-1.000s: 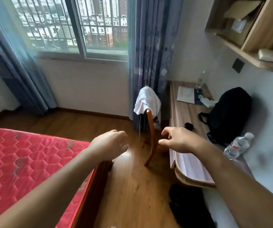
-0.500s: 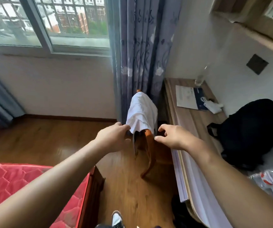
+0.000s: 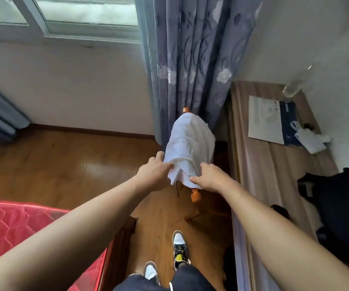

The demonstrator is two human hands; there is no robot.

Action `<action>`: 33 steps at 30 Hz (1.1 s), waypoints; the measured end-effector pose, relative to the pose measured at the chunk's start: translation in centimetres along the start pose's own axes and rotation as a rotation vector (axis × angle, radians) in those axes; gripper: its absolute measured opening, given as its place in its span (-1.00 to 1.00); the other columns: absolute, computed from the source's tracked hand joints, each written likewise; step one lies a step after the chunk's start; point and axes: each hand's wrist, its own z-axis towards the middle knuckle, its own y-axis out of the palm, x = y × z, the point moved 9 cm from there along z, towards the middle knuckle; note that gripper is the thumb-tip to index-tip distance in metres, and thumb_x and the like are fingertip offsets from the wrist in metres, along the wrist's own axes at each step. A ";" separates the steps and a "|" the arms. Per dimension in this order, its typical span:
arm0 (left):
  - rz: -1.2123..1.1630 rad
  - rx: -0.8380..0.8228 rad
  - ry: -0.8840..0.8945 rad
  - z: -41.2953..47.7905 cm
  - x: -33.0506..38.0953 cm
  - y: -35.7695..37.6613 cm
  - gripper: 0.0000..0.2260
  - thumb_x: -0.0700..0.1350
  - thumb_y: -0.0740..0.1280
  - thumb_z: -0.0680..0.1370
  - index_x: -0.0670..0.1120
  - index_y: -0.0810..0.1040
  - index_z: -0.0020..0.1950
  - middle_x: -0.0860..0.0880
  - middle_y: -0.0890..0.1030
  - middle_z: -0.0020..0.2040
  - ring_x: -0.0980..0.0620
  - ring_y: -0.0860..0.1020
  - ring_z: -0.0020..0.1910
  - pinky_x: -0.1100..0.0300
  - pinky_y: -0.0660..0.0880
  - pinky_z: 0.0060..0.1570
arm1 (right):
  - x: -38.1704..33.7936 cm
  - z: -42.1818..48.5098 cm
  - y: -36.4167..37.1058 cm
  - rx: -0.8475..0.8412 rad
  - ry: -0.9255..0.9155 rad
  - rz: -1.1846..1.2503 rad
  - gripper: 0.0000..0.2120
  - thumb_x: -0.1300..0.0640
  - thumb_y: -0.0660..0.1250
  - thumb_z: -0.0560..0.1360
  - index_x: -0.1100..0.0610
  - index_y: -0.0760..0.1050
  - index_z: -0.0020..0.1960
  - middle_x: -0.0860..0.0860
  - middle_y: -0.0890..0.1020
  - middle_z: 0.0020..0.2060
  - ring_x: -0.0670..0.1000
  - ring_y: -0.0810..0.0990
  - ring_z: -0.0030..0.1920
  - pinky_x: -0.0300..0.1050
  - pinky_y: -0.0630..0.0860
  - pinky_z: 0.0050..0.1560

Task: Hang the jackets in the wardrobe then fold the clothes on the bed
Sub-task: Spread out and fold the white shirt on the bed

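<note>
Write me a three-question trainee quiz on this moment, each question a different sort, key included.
1. True or false: the white garment lies spread flat on the red mattress.
2. What is the white garment draped over? A) the chair back B) the desk C) the window sill
3. Fill in: the left hand and the right hand each hold the garment at its ____ edge (near or far, from the person).
Key: 1 false; 2 A; 3 near.

Your left hand (image 3: 154, 175) and right hand (image 3: 209, 177) both grip the white garment (image 3: 190, 143) draped over the chair (image 3: 195, 196); red bed (image 3: 11, 227) at eight o'clock.
</note>
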 end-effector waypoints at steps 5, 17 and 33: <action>0.029 -0.191 0.064 5.7 0.3 3.5 -0.56 0.00 0.33 0.59 0.22 0.41 0.46 -0.10 -0.01 0.61 -0.22 0.09 0.57 -0.16 0.46 0.32 | 0.9 4.6 3.1 -0.107 0.051 0.051 -0.05 -0.39 0.30 0.47 0.09 0.03 0.62 0.19 0.26 0.54 0.27 0.38 0.47 0.21 0.46 0.36; -0.282 0.305 -0.020 5.7 -0.9 -4.6 -0.79 -0.13 0.30 0.57 -0.19 0.62 -0.20 -0.05 0.58 -0.15 -0.09 0.55 -0.21 0.03 0.51 -0.18 | -2.0 3.1 -4.4 0.416 -0.199 0.155 -0.87 0.09 0.09 0.66 0.07 0.40 0.03 0.07 0.57 -0.08 0.16 0.46 -0.21 -0.14 0.17 -0.37; -0.887 0.958 0.035 -24.1 -12.1 -26.8 -0.71 0.12 0.31 0.58 -0.11 0.56 0.02 -0.09 0.60 0.00 0.07 0.56 -0.09 0.20 0.48 -0.12 | -34.6 -20.3 -20.7 0.568 -0.903 0.410 -0.69 0.12 0.17 0.65 -0.01 0.37 -0.27 -0.14 0.49 -0.35 -0.20 0.48 -0.31 -0.18 0.28 -0.27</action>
